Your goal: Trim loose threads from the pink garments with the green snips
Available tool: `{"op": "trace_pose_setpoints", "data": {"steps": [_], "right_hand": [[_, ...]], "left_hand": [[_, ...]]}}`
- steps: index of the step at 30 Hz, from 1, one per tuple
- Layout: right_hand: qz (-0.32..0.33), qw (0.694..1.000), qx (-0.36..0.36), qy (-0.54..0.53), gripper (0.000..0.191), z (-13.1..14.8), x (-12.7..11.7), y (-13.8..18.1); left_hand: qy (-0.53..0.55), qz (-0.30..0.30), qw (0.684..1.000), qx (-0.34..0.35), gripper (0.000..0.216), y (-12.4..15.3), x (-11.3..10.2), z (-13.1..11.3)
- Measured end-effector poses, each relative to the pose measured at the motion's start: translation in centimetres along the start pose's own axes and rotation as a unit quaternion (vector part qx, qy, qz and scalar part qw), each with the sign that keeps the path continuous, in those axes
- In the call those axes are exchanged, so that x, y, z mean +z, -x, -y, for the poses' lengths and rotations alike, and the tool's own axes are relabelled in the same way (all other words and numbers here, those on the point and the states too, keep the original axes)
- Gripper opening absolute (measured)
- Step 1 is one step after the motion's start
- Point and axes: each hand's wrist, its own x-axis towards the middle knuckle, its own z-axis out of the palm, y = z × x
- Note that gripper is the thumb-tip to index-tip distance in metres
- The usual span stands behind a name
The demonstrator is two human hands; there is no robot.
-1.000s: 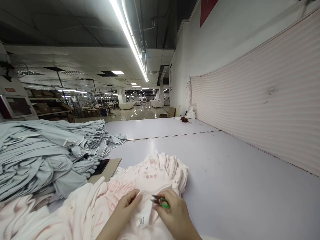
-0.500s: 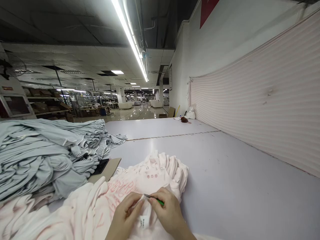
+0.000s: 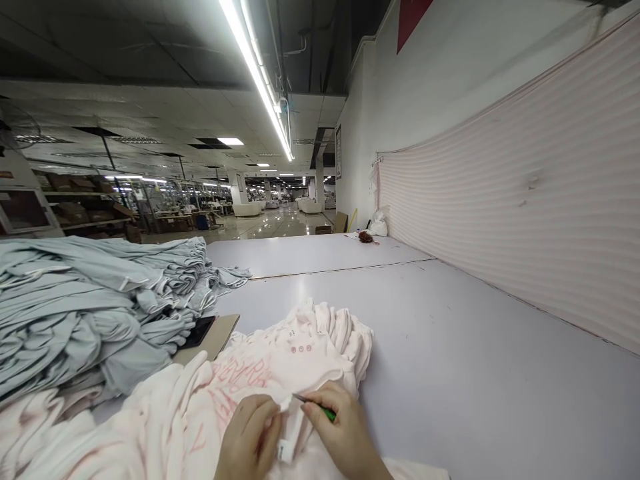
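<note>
The hall runs a long way back under a dark ceiling (image 3: 125, 40), lit by a tube lamp (image 3: 257, 77) overhead, with a shiny floor (image 3: 280, 230) and a white wall (image 3: 450, 73) on the right. Loaded shelves (image 3: 90, 200) stand off to the left. In front of me is a wide, pale table (image 3: 450, 373), a seam (image 3: 345, 269) crossing it toward the far edge. A pink striped sheet (image 3: 525, 220) hangs along its right edge.

A big grey pile (image 3: 75, 313) of clothes covers the left side of the table. The pink pile (image 3: 165, 420) sprawls over the near part, from the near left corner to about the middle. Its top garment, with three buttons (image 3: 301, 349), lies under the person's hands. The left hand (image 3: 253, 433) has its fingers pinched together on a fold of that garment; the right hand (image 3: 340, 420) is closed round green snips (image 3: 327, 411). Their tip points at the fold, though I can't be sure it touches.

Between the piles lies a brown board (image 3: 220, 337), a black phone (image 3: 199, 333) on it. At the table's far right corner sit a white bag (image 3: 380, 223) and a brown tuft (image 3: 366, 237). Smallest is the white label (image 3: 285, 450), hanging just beside the left fingers.
</note>
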Motion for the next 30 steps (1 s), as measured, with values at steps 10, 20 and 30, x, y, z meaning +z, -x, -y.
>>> {"op": "trace_pose_setpoints", "data": {"steps": [10, 20, 30], "right_hand": [[-0.002, 0.999, -0.022, 0.036, 0.018, 0.0, 0.2, 0.6], [-0.011, 0.989, -0.048, 0.138, 0.021, -0.7, 1.8, 0.0], [-0.013, 0.996, -0.011, 0.088, 0.016, -0.3, 1.1, -0.1]], "left_hand": [[0.067, 0.061, 0.992, -0.084, 0.013, -0.1, -0.6, -0.1], [0.272, 0.105, 0.885, -0.362, 0.055, -1.1, -0.2, 0.2], [0.228, 0.19, 0.879, -0.373, 0.044, -1.4, -0.6, 0.0]]}}
